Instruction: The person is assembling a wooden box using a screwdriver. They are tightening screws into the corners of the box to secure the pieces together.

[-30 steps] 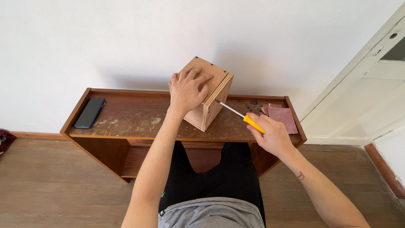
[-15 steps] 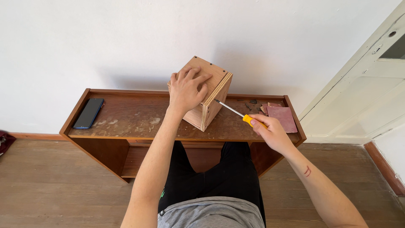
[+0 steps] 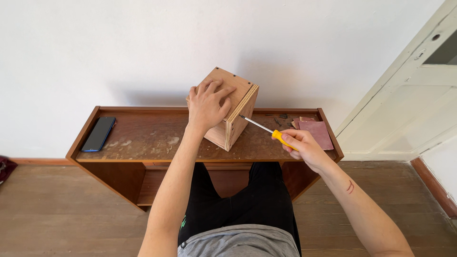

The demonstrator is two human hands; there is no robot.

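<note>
In the centre of the frame, the left hand (image 3: 208, 102) lies flat with fingers spread on the tilted wooden box (image 3: 228, 108), pressing it onto the desk (image 3: 143, 138) so it cannot slip. The right hand (image 3: 301, 147) is closed around the yellow screwdriver (image 3: 270, 133), whose tip meets the box's side. A phone (image 3: 99, 133) lies at left, sandpaper (image 3: 317, 132) at right

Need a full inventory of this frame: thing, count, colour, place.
Plywood box: 1, light brown, tilted on the table, centre.
Yellow-handled screwdriver: 1, metal shaft, tip at the box's right side.
Wooden table: 1, dark brown, against the white wall.
Phone: 1, dark, table's left end.
Sandpaper sheets: a few, reddish, table's right end.
Door: 1, white, right.
Left hand: flat on the box.
Right hand: grips the screwdriver handle.
</note>
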